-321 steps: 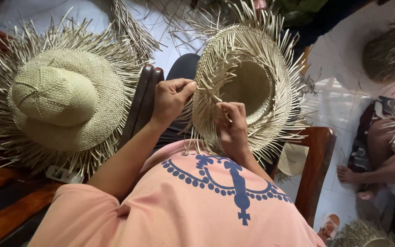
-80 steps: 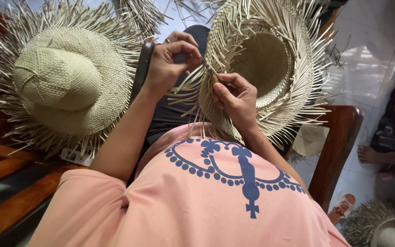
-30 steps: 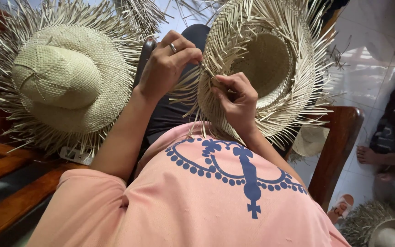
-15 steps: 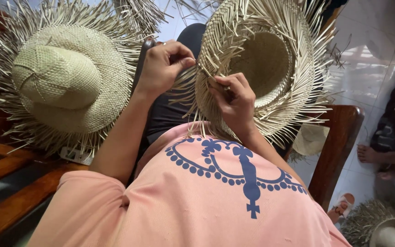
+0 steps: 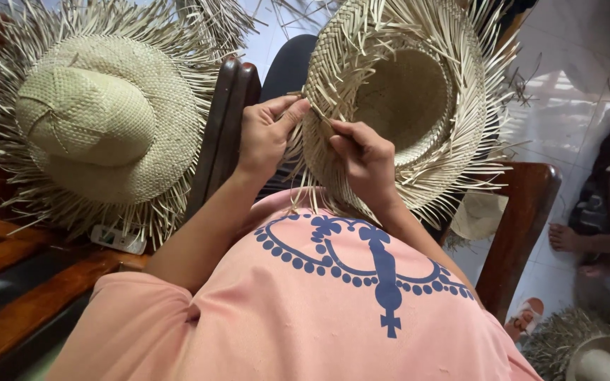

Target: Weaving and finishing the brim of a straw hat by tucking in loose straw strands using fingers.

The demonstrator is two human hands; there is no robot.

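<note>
An unfinished straw hat (image 5: pixel 418 92) lies upside down on my lap, its brim edged with loose strands. My left hand (image 5: pixel 266 134) pinches a straw strand at the brim's near-left edge. My right hand (image 5: pixel 365 159) presses on the woven brim just beside it, fingers curled over the strands. My pink shirt with a blue print (image 5: pixel 333 303) fills the lower part of the view.
A second straw hat (image 5: pixel 100 120) with a fringed brim rests crown-up on the wooden seat at the left. A dark chair arm (image 5: pixel 224 120) stands between the hats. Another chair arm (image 5: pixel 520 233) is at right. Another person's feet (image 5: pixel 573 240) rest on the white tiled floor, with more hats (image 5: pixel 594 353) nearby.
My left hand dropped from a raised pull back down to the brim edge. My right hand stayed on the brim, shifting only slightly.
</note>
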